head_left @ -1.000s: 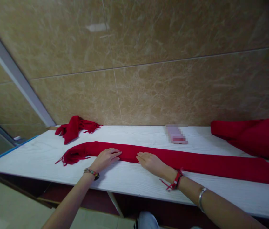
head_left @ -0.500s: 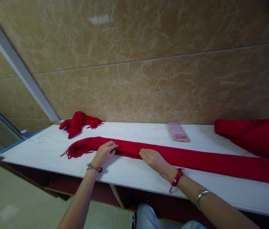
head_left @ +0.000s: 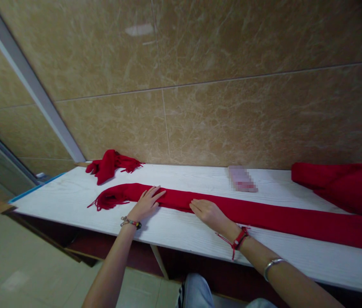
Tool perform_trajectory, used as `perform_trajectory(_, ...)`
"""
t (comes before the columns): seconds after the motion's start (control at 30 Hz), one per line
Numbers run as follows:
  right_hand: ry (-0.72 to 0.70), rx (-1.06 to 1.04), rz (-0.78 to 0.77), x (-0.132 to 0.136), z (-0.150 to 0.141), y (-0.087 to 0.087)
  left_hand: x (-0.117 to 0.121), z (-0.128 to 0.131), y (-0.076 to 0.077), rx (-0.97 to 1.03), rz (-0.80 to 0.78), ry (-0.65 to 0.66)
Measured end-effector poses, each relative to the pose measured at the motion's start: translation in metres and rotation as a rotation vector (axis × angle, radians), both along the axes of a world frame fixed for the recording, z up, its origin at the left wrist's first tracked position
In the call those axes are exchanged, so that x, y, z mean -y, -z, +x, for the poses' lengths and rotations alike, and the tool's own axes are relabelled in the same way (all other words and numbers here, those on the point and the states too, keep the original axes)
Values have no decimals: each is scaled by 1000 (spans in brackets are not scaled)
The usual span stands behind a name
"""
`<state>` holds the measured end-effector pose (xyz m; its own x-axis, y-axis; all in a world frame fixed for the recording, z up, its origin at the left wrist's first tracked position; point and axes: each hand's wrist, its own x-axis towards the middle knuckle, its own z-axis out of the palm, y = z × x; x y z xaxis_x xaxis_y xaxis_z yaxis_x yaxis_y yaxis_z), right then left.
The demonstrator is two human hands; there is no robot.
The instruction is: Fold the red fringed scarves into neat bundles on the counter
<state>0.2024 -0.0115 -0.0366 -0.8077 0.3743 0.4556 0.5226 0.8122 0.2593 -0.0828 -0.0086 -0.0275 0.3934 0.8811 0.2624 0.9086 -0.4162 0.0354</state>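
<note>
A long red scarf (head_left: 273, 218) lies in a folded strip along the white tabletop, its fringed left end loosely bunched. My left hand (head_left: 146, 202) rests on the strip near that end, palm down, with fingers spread apart. To its right, my right hand (head_left: 210, 214) has its fingers closed together at the scarf's front edge. The thumb is hidden behind the fingers. Between the two hands the cloth looks fairly flat, with a slight fold at the near edge.
A crumpled red fringed cloth (head_left: 107, 167) lies at the back left. Against the tiled wall sits a blurred-out pinkish object (head_left: 241, 179). More red fabric (head_left: 337, 186) is heaped at the back right. Dark shelf space (head_left: 104, 250) opens below the white tabletop (head_left: 55, 201).
My left hand has gone from curled fingers on the scarf's edge to fingers spread flat on top. My right hand stays at the front edge. The view has shifted slightly.
</note>
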Motion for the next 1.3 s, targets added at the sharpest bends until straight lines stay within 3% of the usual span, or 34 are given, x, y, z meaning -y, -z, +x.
perform_trajectory(0.27, -17, 33, -97, -1, 0, 2, -1, -2, 0, -57, -153, -20)
perform_trajectory(0.5, 18, -97, -227, 1, -3, -1, 3, -2, -6, 15, -192, -35)
perform_trajectory(0.67, 102, -165, -368, 1, -39, -19, 3, 2, -3, 112, -170, -61)
perform_trajectory(0.8, 115, -58, -428, -7, -69, -14, 5, 0, 0, 98, -76, -199)
perform_trajectory(0.9, 132, -26, -430, -13, -77, -1, 11, -27, -6, 3, 65, -295)
perform_trajectory(1.0, 121, -24, -405, -16, -76, 8, 19, -81, -16, -74, 179, -420)
perform_trajectory(1.07, 124, -30, -385, -16, -76, 11, 22, -121, -21, -76, 145, -522)
perform_trajectory(1.17, 131, -54, -339, -16, -77, 14, 21, -168, -23, 23, -3, -534)
perform_trajectory(1.3, 118, -75, -288, -18, -79, 19, 14, -193, -29, 62, -48, -493)
